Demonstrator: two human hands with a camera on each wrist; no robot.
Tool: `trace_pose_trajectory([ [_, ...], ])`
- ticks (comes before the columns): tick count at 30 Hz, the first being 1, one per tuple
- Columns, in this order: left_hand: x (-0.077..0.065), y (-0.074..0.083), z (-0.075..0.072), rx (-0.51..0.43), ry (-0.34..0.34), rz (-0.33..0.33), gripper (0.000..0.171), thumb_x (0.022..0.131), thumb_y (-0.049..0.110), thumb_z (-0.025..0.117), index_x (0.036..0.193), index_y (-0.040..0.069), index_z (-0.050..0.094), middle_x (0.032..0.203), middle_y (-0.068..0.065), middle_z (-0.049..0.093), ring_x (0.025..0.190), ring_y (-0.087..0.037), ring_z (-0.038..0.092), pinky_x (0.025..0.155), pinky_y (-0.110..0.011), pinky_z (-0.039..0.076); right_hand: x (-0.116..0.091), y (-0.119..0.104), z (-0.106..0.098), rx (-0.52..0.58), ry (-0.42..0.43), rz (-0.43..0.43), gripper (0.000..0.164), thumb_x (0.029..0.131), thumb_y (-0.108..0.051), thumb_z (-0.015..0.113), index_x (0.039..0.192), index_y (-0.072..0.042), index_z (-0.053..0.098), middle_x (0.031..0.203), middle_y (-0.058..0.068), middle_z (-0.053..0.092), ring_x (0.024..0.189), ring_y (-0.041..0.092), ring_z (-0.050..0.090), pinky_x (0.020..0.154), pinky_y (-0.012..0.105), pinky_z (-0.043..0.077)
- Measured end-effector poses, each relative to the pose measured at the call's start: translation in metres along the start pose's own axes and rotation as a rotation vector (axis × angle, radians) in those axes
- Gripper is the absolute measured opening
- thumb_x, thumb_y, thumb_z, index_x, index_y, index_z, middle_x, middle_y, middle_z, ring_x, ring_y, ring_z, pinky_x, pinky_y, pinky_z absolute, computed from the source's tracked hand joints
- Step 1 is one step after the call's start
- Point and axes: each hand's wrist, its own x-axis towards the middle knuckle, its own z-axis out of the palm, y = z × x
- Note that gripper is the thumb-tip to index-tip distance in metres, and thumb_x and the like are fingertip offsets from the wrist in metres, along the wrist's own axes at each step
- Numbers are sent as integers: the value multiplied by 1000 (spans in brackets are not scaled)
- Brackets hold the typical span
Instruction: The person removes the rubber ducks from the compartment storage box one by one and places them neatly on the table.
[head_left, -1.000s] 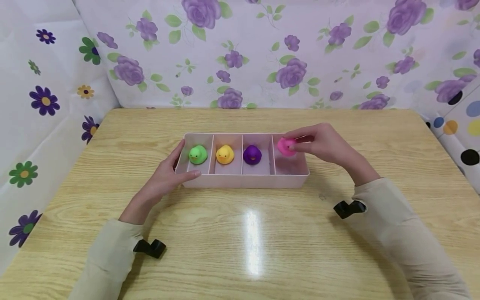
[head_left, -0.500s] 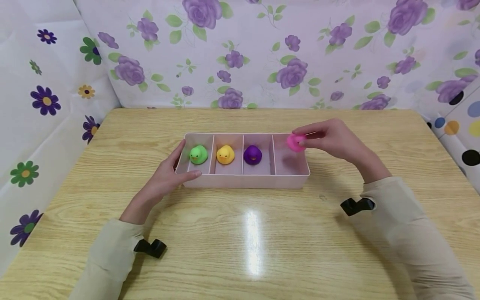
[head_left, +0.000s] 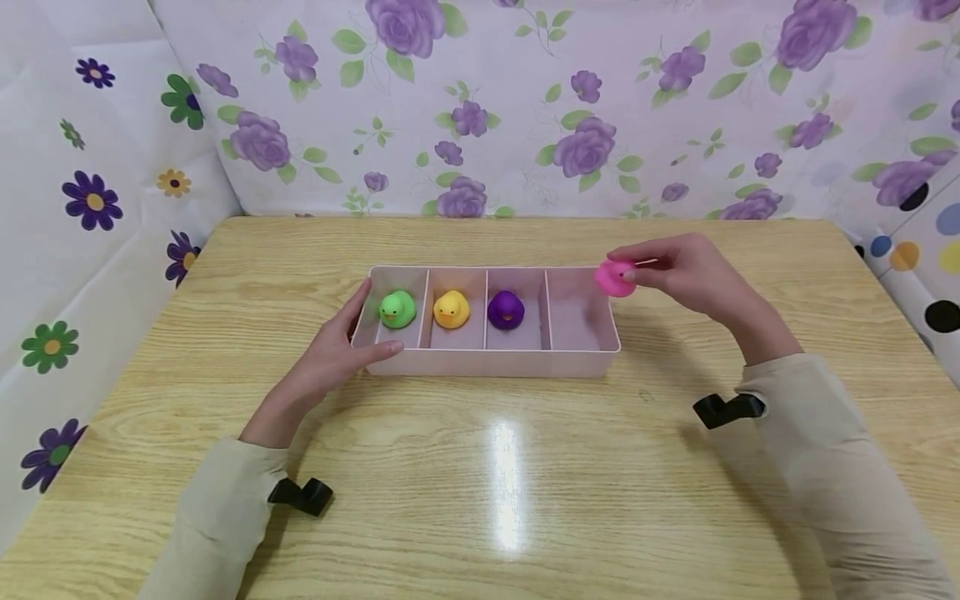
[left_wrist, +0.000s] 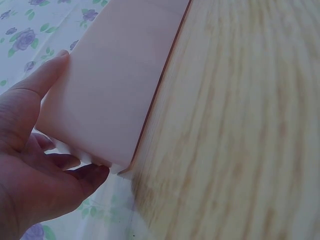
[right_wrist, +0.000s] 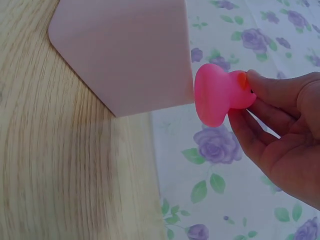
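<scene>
Four compartments (head_left: 577, 323) divide the pale pink tray (head_left: 491, 364) on the wooden table (head_left: 420, 492), flowered sheeting (head_left: 517, 92) behind. From left: the left hand (head_left: 333, 346) grips the tray's end; the green duck (head_left: 397, 309), yellow duck (head_left: 452, 309) and purple duck (head_left: 506, 311) sit one per compartment, dividers (head_left: 547, 310) standing between; the right hand (head_left: 693, 271), well apart, pinches the pink duck (head_left: 615, 278) at the right end's rim. Compared with one second earlier, this duck has shifted rightward; the others lie unmoved.
</scene>
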Motion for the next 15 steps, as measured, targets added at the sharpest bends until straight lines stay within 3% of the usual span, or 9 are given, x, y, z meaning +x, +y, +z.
trace_pose_trajectory([
  [15,0,0,0,2,-1,4,100,88,23,72,156,23,-1,161,-8,3,145,-31,6,113,-52,14,-3,9,-6,2,19,57,36,91,-16,69,126,-5,66,121,17,64,102,25,65,74,17,49],
])
